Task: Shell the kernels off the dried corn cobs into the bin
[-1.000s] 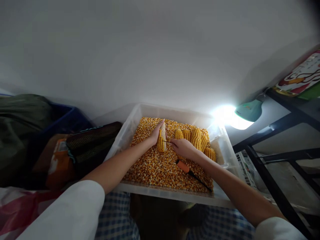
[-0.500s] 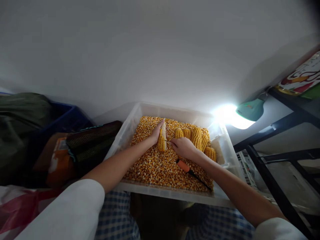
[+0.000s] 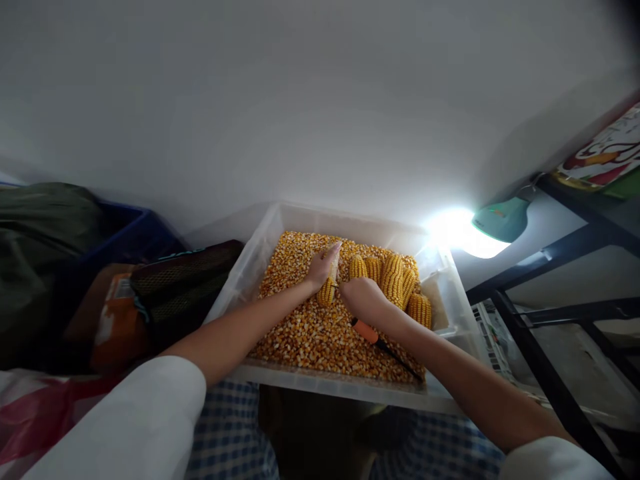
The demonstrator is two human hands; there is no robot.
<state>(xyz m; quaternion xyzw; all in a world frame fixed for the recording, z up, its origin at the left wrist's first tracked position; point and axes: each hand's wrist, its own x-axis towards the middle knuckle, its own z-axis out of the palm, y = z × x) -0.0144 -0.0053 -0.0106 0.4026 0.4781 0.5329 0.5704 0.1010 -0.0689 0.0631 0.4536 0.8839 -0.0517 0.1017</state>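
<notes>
My left hand (image 3: 321, 268) is closed around a partly stripped corn cob (image 3: 327, 292); yellow kernels remain on its lower end, and paler bare cob shows higher up. Close on its right, my right hand (image 3: 363, 297) is closed on a thin dark pointed tool (image 3: 337, 285), whose handle the fingers hide. The tool's tip meets the side of the cob. Below my right hand, a screwdriver-like tool with an orange handle (image 3: 367, 331) and a dark shaft lies on loose corn kernels (image 3: 310, 340). Several whole corn cobs (image 3: 393, 277) rest on the kernels to the right.
A translucent plastic bin (image 3: 350, 387) holds the corn, against a pale wall (image 3: 300, 100). A lit lamp (image 3: 500, 223) hangs from a black metal frame (image 3: 530, 360) on the right. Left stand a dark mesh bag (image 3: 187, 287) and a blue crate (image 3: 137, 230).
My left hand has shifted slightly right and turned, covering more of the cob. The fingers of my right hand have moved closer to the cob, so less of the thin tool shows.
</notes>
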